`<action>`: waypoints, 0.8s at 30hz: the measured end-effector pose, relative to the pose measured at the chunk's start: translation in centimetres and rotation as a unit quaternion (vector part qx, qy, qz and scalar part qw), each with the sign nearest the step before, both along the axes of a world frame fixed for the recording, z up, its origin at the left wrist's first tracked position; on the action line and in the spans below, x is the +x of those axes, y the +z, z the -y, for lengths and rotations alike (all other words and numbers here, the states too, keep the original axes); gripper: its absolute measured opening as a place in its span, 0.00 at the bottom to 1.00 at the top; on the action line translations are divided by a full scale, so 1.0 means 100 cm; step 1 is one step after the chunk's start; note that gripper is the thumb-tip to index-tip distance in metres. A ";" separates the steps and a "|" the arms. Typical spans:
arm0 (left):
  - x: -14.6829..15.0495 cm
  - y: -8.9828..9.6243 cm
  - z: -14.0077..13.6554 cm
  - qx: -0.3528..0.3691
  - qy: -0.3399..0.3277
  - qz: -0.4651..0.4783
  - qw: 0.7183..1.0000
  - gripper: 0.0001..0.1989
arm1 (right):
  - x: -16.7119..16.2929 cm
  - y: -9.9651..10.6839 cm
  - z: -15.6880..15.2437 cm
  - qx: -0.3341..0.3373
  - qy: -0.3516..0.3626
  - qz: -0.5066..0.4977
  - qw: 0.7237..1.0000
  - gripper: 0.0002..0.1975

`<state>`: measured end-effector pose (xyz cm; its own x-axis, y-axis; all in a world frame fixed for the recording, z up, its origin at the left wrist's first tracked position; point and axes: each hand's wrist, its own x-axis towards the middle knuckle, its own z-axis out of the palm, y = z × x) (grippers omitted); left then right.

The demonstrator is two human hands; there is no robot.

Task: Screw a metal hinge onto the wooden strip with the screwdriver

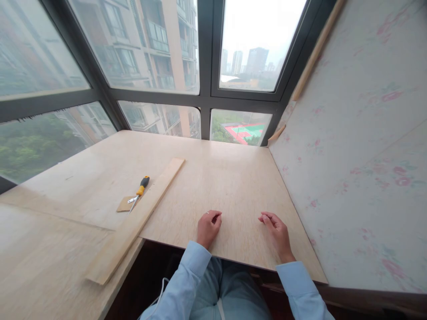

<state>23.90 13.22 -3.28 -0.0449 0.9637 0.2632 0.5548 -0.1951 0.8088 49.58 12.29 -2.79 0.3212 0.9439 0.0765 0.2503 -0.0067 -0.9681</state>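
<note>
Left hand (208, 231) and right hand (277, 232), fingers curled narrow, appear right of a wooden board (135, 222); a screwdriver (140, 191) lies left of the board.

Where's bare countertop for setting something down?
The beige countertop is bare between the left hand and right hand, and beyond them between the flat wooden board and floral-patterned wall, up to the dark-grey window frame. Crowded: left of the board, around the yellow-and-black screwdriver, small silvery piece and brown square.
</note>
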 end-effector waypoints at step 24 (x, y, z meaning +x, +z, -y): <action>0.000 0.001 0.001 -0.009 -0.007 0.019 1.000 0.08 | 0.002 -0.007 -0.001 0.001 0.002 0.022 1.000 0.20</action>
<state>23.89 13.12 -3.14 -0.0410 0.9687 0.2449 0.5216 -0.1883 0.8322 49.78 12.41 -3.50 0.3147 0.9447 0.0921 0.2919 -0.0040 -0.9565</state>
